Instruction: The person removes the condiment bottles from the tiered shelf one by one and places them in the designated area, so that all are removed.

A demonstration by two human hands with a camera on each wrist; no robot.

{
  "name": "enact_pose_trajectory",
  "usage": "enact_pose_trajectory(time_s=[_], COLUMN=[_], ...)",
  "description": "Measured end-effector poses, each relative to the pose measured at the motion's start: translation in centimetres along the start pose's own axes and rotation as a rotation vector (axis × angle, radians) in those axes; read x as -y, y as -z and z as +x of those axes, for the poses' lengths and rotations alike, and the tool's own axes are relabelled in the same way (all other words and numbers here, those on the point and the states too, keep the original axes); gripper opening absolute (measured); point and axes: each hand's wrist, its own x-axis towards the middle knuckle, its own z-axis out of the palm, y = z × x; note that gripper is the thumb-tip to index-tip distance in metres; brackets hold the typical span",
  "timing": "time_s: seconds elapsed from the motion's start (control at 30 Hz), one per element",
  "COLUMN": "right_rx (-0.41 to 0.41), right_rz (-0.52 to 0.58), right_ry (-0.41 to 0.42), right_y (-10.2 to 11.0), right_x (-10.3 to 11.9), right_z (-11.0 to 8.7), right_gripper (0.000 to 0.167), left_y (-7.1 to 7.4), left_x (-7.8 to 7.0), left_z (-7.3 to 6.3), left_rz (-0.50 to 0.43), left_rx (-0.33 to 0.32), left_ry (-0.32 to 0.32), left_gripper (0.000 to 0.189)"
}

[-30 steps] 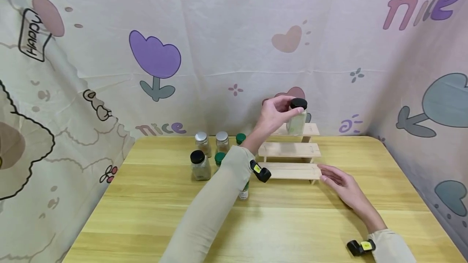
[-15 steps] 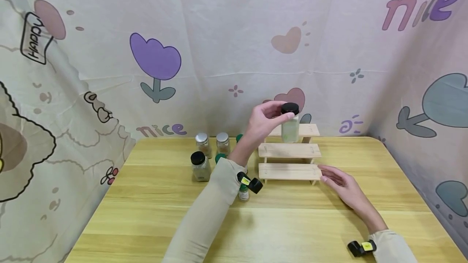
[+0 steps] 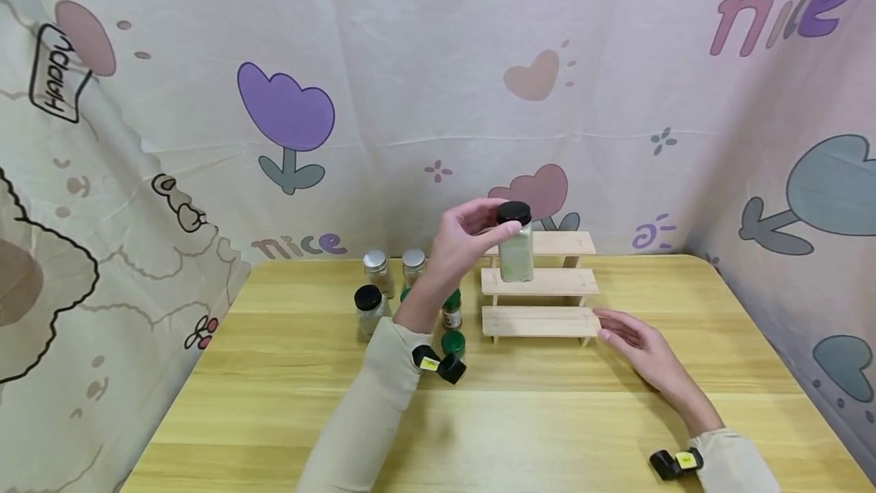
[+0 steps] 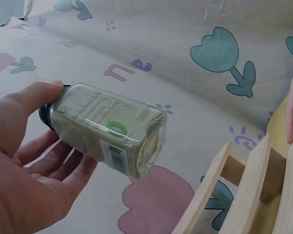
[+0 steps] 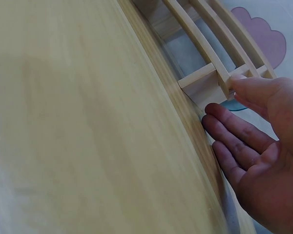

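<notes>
My left hand (image 3: 457,240) holds a clear glass spice jar (image 3: 516,256) by its black lid, thumb on the near side. The square jar hangs upright in front of the top and middle steps of a three-tier wooden shelf (image 3: 541,281). A pale green powder shows inside, and in the left wrist view the jar (image 4: 107,127) bears green print and a barcode. At the shelf's right end, my right hand (image 3: 643,352) touches the bottom step with thumb and index fingertips. In the right wrist view the other fingers (image 5: 237,134) of this hand are loosely bent.
Left of the shelf stand several more jars: a black-lidded jar (image 3: 370,310), two silver-lidded ones, including a silver-lidded jar (image 3: 414,266), and green-lidded bottles, including a green-lidded bottle (image 3: 452,309). The left forearm partly hides them. A patterned cloth (image 3: 411,97) hangs behind the wooden table (image 3: 534,432).
My left hand has carried the jar leftward and down, away from above the top step's right part. My right hand stays at the shelf's end.
</notes>
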Motion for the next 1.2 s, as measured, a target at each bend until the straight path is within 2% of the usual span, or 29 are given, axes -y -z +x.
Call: enact_pose_trajectory(time_s=[0.27,0.43,0.63,0.87,1.2], right_rx=[0.002,0.004,0.000,-0.003,-0.002], right_rz=[0.006,0.002,0.000,0.006,0.014], right_ry=[0.007,0.004,0.008,0.010,0.019], right_y=[0.1,0.1,0.1,0.1,0.1], right_x=[0.1,0.0,-0.2,-0.2,-0.5], right_z=[0.0,0.0,0.1,0.2,0.1], right_gripper=[0.041,0.041,0.041,0.041,0.041], left_y=[1.2,1.6,2.2,3.7,5.4], left_x=[-0.9,-1.4,-1.7,-1.9,-2.2], left_z=[-1.9,-2.9,-4.1,-5.9,-7.8], left_rz=[0.018,0.030,0.087,0.126,0.171], left_rx=[-0.010,-0.019,-0.052,-0.067,-0.077], left_ry=[0.050,0.047,0.064,0.080,0.095], left_gripper=[0.030,0.030,0.031,0.032,0.033])
